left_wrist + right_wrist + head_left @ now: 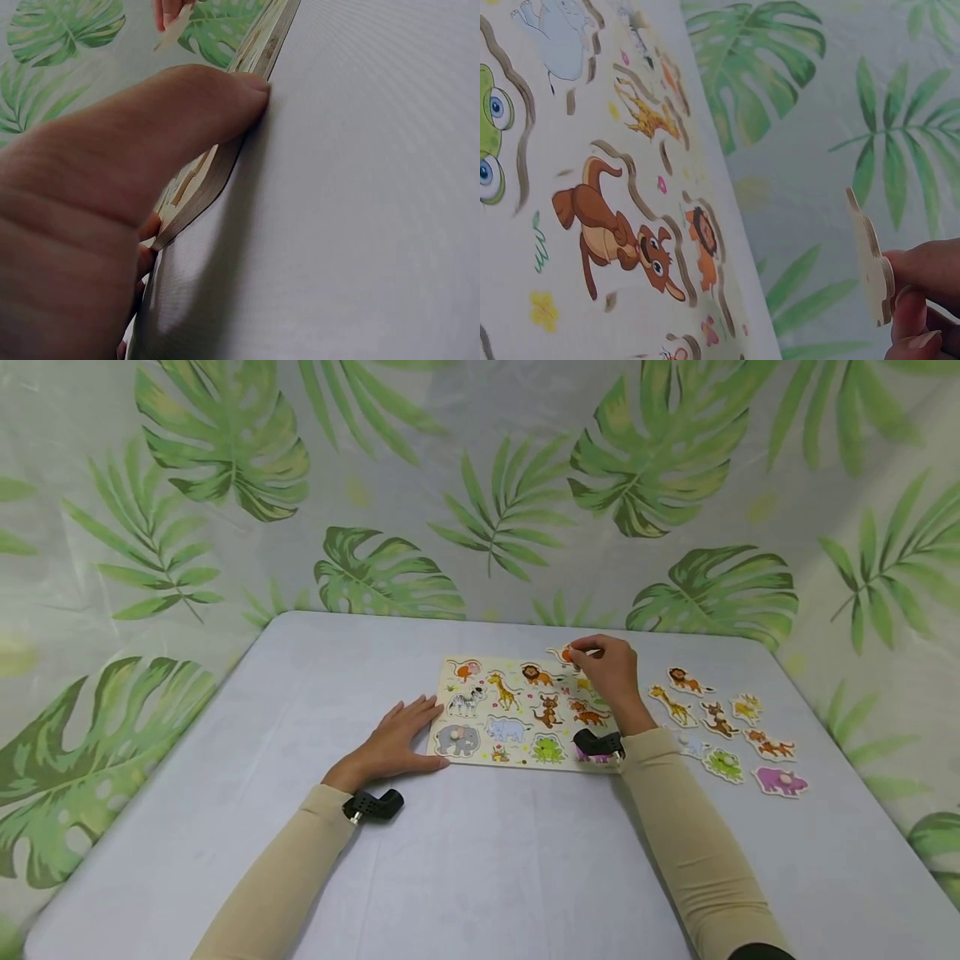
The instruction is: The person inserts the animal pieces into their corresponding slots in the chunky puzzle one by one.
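Right hand (611, 672) partly hides the orange piece (566, 654) it pinches

Touches the near edge of a wooden board (208, 178) with the thumb of the left hand (105, 150), with other fingers (145, 260), partly hidden, at the board's left side. Casts a soft shadow on the white surface (367, 187). Farther away, holds a thin pale piece (177, 30) in the fingers of the right hand (171, 9), before a backdrop (67, 30) printed with green leaves.
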The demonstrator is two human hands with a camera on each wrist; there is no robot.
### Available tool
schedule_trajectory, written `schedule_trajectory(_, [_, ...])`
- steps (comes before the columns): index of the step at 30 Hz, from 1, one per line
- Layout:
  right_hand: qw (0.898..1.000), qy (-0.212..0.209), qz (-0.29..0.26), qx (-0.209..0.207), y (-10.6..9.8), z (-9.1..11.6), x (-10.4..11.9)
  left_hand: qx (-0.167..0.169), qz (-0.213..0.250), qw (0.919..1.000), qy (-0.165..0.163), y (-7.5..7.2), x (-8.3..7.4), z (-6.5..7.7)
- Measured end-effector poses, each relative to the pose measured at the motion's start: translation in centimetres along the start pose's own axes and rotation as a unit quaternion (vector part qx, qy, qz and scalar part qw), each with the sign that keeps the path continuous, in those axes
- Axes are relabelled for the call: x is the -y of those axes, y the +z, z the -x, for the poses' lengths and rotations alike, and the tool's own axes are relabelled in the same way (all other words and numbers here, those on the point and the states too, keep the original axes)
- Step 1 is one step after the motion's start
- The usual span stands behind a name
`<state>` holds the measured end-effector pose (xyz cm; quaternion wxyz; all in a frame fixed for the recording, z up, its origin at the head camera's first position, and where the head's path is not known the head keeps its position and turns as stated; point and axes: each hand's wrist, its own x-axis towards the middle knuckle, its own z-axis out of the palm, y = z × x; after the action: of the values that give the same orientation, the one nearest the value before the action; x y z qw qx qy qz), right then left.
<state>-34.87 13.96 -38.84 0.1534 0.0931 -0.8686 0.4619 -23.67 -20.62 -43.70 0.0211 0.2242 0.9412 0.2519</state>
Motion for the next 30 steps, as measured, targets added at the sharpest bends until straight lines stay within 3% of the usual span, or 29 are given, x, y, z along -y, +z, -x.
schedule_trajectory(15, [1.000,-0.020,-0.001,0.020,1.4,0.3,1.3,0.003,0.000,0.9998,-0.018,-0.1,0.0,0.2])
schedule_trajectory(23, [0.999,-0.029,-0.003,0.031,2.4,0.4,1.3,-0.002,0.004,0.9999,-0.010,-0.3,-0.1,0.3])
schedule_trajectory(30, [0.999,-0.006,-0.017,0.035,3.0,0.7,1.4,0.006,0.002,1.0000,-0.008,0.0,0.1,0.0])
